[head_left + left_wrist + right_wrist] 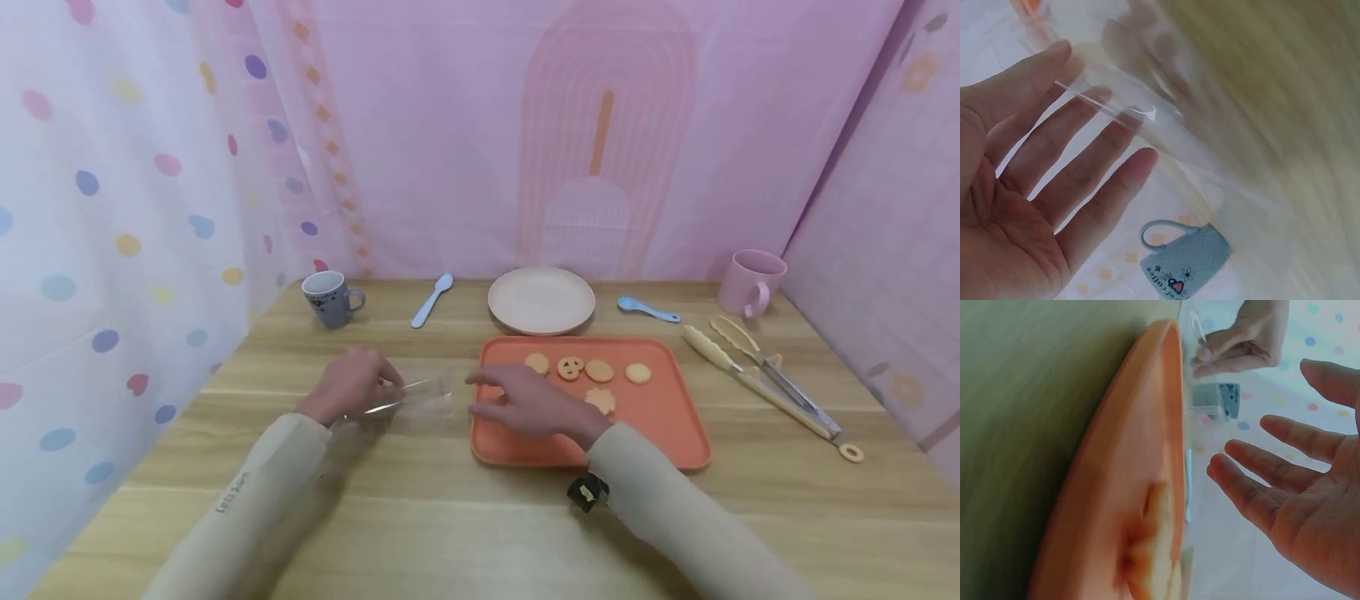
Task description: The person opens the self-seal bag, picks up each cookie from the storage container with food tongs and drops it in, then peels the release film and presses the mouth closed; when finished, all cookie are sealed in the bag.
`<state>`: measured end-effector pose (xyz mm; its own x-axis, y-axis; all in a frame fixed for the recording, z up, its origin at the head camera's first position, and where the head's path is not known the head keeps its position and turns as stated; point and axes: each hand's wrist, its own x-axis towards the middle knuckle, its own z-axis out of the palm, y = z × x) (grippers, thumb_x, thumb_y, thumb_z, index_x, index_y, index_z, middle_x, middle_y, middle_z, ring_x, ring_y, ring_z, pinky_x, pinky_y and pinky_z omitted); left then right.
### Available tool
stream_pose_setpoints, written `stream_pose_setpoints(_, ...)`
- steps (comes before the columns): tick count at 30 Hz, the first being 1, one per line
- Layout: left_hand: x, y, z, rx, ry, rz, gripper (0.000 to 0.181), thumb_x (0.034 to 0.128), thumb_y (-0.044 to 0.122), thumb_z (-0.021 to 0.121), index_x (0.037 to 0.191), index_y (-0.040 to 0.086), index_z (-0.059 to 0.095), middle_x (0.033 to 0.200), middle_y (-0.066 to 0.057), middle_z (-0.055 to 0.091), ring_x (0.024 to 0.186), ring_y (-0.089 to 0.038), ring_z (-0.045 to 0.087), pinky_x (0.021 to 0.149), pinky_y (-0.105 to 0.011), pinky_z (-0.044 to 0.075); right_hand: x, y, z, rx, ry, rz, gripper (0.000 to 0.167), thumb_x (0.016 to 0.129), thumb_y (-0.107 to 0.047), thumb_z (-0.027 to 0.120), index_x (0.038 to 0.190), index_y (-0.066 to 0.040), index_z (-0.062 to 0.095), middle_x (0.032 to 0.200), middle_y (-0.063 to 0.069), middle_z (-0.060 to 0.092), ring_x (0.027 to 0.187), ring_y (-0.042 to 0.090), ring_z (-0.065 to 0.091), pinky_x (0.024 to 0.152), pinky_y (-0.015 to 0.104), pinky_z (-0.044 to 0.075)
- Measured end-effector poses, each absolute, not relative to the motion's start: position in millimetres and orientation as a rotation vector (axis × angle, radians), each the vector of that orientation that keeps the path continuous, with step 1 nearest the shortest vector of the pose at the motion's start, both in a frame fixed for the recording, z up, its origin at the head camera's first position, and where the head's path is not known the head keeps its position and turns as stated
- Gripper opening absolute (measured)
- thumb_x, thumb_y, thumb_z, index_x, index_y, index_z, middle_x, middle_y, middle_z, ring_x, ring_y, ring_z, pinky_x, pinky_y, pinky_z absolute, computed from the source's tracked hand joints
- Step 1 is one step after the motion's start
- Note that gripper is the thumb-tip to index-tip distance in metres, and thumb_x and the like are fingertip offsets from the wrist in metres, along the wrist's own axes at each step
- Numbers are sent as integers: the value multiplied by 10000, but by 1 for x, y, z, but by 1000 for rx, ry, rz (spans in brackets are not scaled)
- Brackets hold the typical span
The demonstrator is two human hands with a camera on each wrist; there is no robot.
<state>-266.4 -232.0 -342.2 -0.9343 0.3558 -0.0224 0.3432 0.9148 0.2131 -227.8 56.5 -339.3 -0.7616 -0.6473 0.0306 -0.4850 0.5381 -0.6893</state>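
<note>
My left hand [352, 387] pinches the edge of a thin, see-through plastic bag [427, 398] between thumb and fingers, left of the tray. In the left wrist view, the bag's edge [1088, 99] runs past the thumb and fingertips. My right hand [536, 402] hovers over the left part of an orange tray [652, 425], fingers spread and holding nothing. Several cookies lie on the tray, among them a round cookie [638, 373], a cookie with holes [570, 368] and a flower-shaped cookie [600, 401]. The right hand hides part of the tray's left side.
Along the back stand a blue-grey mug [330, 302], a light blue spoon [432, 302], a pale plate [542, 302], a small blue spoon [648, 311] and a pink mug [750, 285]. Tongs [780, 400] lie right of the tray. Curtains border the wooden table [420, 533].
</note>
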Motion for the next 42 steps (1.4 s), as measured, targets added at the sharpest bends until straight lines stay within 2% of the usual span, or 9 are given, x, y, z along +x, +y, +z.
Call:
stream_pose_setpoints(2,-267,-234,-341,555,3038,331,146,875,155,745,1003,140,813,1049,-76,788,909,-208,723,757,-415,595,-230,51,-340,-938,2525,-1069,483,1013,-286,582,1434,-59,518,1459,120,564,1323,313,573,1097,483,479)
stream_pose_setpoints(6,-265,-236,-340,561,3059,376,165,884,158,753,1034,111,801,1056,-95,783,923,-212,739,815,-443,597,-234,42,-342,-877,2508,-1107,477,1018,-316,568,1441,-103,513,1458,106,569,1356,283,541,1115,473,461)
stream_pose_setpoints(10,-262,-237,-341,566,3099,400,160,872,140,755,1019,99,801,1007,-93,792,881,-204,738,790,-438,595,-238,36,-343,-814,2502,-1172,472,1017,-300,557,1456,-135,502,1471,98,559,1364,272,532,1130,477,444)
stream_pose_setpoints(14,-260,-235,-341,571,3131,401,155,858,129,756,1000,85,799,934,-90,797,851,-209,757,766,-424,601,-242,31,-343,-801,2486,-1275,441,1023,-227,552,1455,-150,514,1487,122,540,1368,314,530,1139,504,432)
stream_pose_setpoints(22,-260,-230,-336,633,3149,424,149,865,143,769,995,72,789,909,-102,795,820,-212,764,735,-397,607,-256,18,-339,-667,2489,-1388,378,1013,-200,572,1387,-259,592,1452,119,568,1313,310,575,1073,481,495)
stream_pose_setpoints(25,-259,-228,-335,652,3137,445,153,864,155,777,994,76,787,905,-98,795,814,-202,763,734,-391,607,-259,12,-340,-643,2466,-1429,357,1006,-163,583,1353,-241,626,1422,123,596,1281,300,601,1042,464,519)
stream_pose_setpoints(30,-255,-228,-338,704,3102,483,144,866,150,780,980,62,788,882,-86,796,799,-181,766,728,-374,613,-262,7,-344,-667,2470,-1416,277,1012,-137,577,1255,-171,706,1309,92,685,1190,246,651,970,387,550)
stream_pose_setpoints(35,-255,-226,-340,774,3081,532,151,874,133,768,993,42,789,899,-93,798,842,-214,775,755,-405,619,-266,4,-346,-650,2494,-1438,234,1010,-156,598,1195,-154,742,1170,30,753,1067,179,682,843,274,545)
stream_pose_setpoints(42,-258,-224,-341,804,3065,598,138,895,117,746,994,31,788,955,-117,794,884,-243,769,781,-422,620,-268,-5,-348,-640,2502,-1602,158,968,-105,655,1069,-90,776,1026,131,776,838,197,740,590,177,470)
